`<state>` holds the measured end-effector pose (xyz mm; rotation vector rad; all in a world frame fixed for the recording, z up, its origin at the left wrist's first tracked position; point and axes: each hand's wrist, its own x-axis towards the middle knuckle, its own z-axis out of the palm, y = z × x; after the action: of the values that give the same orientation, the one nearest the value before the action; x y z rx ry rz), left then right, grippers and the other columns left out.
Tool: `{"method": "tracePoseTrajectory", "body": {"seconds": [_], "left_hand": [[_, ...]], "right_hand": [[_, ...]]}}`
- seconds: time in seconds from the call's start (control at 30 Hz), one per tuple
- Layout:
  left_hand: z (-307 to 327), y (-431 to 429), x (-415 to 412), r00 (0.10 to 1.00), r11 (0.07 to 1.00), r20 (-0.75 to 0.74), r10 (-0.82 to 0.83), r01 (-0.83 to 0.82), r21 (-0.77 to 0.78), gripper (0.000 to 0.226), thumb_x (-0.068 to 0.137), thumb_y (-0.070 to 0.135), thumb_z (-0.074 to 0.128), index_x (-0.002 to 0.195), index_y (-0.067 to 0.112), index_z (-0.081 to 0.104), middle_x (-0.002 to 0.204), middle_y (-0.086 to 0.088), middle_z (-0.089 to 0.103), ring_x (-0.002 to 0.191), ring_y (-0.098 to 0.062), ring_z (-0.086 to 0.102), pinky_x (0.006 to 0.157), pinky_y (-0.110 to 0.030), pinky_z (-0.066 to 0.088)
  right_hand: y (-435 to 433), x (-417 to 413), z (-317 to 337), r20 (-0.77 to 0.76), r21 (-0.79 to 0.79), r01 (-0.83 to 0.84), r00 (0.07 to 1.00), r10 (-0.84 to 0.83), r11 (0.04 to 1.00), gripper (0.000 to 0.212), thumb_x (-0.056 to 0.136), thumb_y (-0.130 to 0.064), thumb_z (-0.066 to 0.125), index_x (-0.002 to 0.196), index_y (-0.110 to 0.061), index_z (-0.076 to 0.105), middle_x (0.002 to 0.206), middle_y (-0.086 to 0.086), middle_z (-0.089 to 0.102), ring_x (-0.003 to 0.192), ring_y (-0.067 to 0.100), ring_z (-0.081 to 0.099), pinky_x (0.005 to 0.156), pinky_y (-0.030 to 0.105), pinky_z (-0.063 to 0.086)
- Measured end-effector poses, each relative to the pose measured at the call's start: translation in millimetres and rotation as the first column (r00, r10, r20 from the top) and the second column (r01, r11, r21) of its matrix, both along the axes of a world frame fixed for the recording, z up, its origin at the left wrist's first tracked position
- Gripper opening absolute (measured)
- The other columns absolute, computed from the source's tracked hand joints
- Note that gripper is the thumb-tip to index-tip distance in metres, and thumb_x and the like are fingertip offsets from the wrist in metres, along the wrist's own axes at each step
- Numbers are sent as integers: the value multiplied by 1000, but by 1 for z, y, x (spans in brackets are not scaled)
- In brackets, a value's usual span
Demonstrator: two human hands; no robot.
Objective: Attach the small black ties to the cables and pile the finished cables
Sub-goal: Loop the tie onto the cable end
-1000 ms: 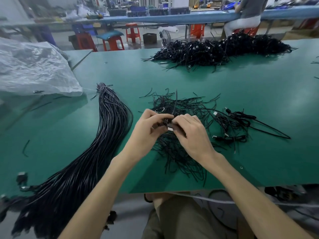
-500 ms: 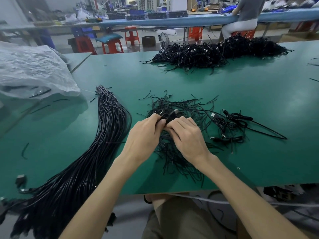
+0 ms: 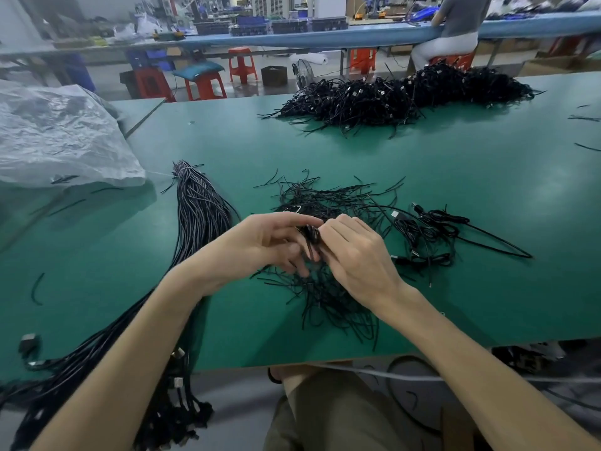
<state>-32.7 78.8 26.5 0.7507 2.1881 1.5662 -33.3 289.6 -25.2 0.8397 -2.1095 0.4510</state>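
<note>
Head view: left hand (image 3: pixel 260 245) and right hand (image 3: pixel 354 255) together pinch one coiled cable (image 3: pixel 310 237); finished pile (image 3: pixel 406 96) large, untied cable bundle (image 3: pixel 198 216) thick.

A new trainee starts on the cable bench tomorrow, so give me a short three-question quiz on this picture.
1. True or false: the left hand and the right hand both hold the coiled cable.
2. Where on the green table is the big tangled cable pile? A: near edge. B: far side. C: under the hands.
3. Fill in: the long cable bundle lies to the ____ of the hands.
Key: 1 true; 2 B; 3 left.
</note>
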Motion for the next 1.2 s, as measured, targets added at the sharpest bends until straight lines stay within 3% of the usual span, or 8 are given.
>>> {"method": "tracePoseTrajectory", "body": {"seconds": [0.1,0.2,0.37,0.53,0.63,0.83,1.0,1.2], "left_hand": [[-11,9,-5,967,975,-165,196,-210,-70,16,97,17,65,109,9,73,68,-3,63,60,-16,57,59,-29,48],[-22,17,-8,850,835,-441,289,-449,-318,45,102,40,57,68,11,54,57,7,44,51,-5,37,53,-25,29],[-19,26,-11,905,777,-168,390,-421,-468,59,105,43,53,55,15,38,44,5,35,42,-14,30,46,-27,25],[-16,27,-5,936,838,3,352,-313,-448,59,103,43,57,53,17,40,46,3,36,41,-14,30,46,-24,27],[-22,28,5,943,883,-13,333,-317,-346,59,104,44,53,63,3,56,47,-1,50,44,-16,39,48,-24,34],[-30,45,10,942,925,-1,336,-330,-189,41,108,24,50,82,-5,63,60,-1,70,53,-16,66,55,-27,51],[-28,40,3,930,924,59,362,-350,-156,34,110,29,45,107,7,70,88,0,80,70,-21,76,65,-33,58],[-43,-16,-6,676,310,-596,434,-733,-605,29,103,35,57,113,8,59,114,-11,62,101,-28,60,78,-40,48]], "right_hand": [[-3,4,-1,42,-23,-25,999,26,999,13,97,-3,64,84,-3,63,79,8,61,74,29,57,69,44,53],[-5,6,-4,71,-22,-39,997,41,999,24,105,-13,57,84,-4,65,79,6,61,74,27,57,70,44,54],[-1,9,-8,-41,120,-14,999,19,993,17,95,2,66,81,-7,63,75,5,57,69,26,53,64,38,49],[9,17,-13,-51,154,-22,998,30,988,19,101,-9,63,82,-8,67,76,3,60,70,25,56,64,37,49],[8,25,-13,254,-94,-8,967,32,996,17,102,-20,64,90,-10,70,83,-2,67,77,18,62,72,35,53],[4,28,-14,759,-528,183,540,363,830,28,96,-48,65,112,-24,63,90,-12,71,73,7,68,60,20,50],[26,12,-8,743,-552,304,602,292,777,17,93,-24,75,108,-21,67,70,-4,70,53,7,61,53,18,46],[82,-22,2,735,-418,567,670,-102,710,26,96,-21,70,119,-9,66,102,6,69,75,15,68,63,12,50]]}}
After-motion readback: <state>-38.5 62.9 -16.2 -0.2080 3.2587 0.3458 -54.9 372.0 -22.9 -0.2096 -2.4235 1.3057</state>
